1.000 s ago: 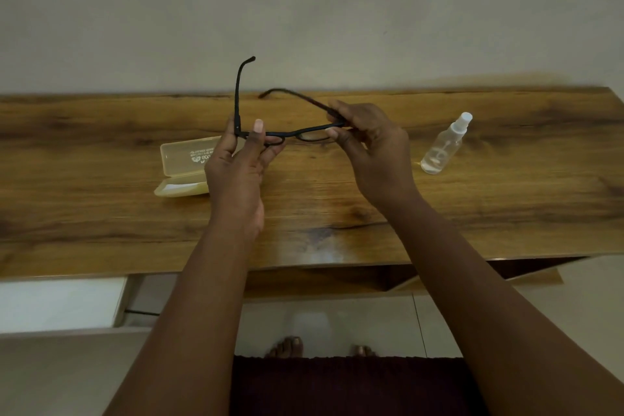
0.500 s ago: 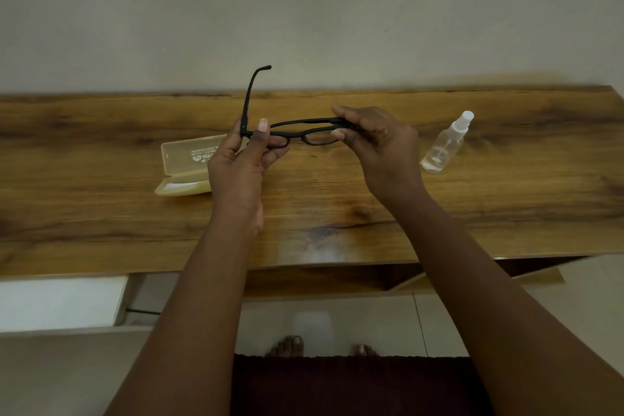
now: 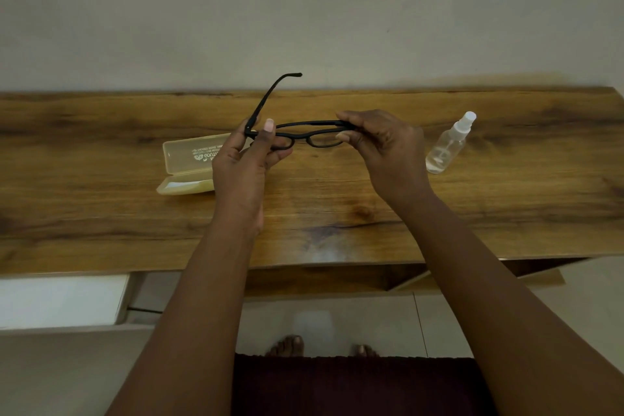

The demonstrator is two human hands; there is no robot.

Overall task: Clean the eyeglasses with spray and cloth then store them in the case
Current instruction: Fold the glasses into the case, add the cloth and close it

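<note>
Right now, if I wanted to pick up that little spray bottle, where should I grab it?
Grab the spray bottle around its clear round body, probably from the right or front. It stands upright and alone on the table, with open space there. The white nozzle on top is narrow and could squirt if squeezed, so avoid it.

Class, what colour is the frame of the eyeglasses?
Black; the eyeglasses show best in the head view.
</note>
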